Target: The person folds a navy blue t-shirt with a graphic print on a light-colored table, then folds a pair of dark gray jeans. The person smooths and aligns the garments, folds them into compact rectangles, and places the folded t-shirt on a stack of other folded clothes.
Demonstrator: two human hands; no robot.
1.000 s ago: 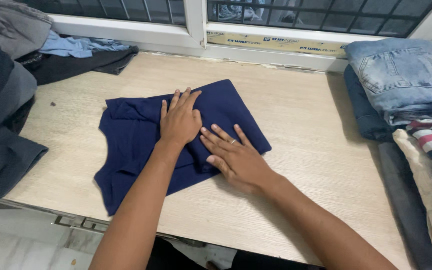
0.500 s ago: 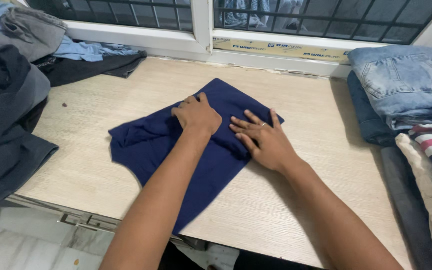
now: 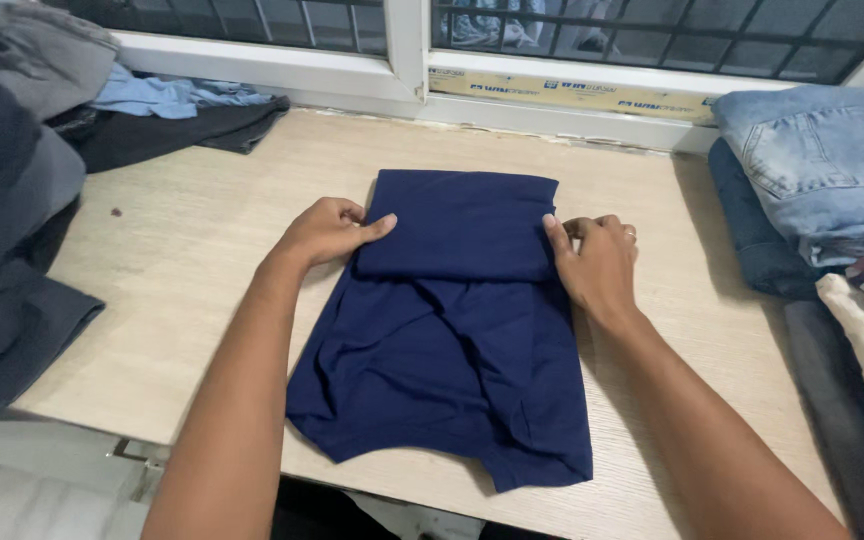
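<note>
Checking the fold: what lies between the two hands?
In the head view, the folded top of the navy garment spans between left hand and right hand.

There is only the one view, from the head of the person standing at the table's [image 3: 652, 330] near edge, so nothing is shared with a second camera. It looks steeply down and forward, toward the barred window [image 3: 407, 40] at twelve o'clock. It sits close: both forearms enter from six o'clock, and the clothes piles at three and nine are cut off by the frame.
</note>
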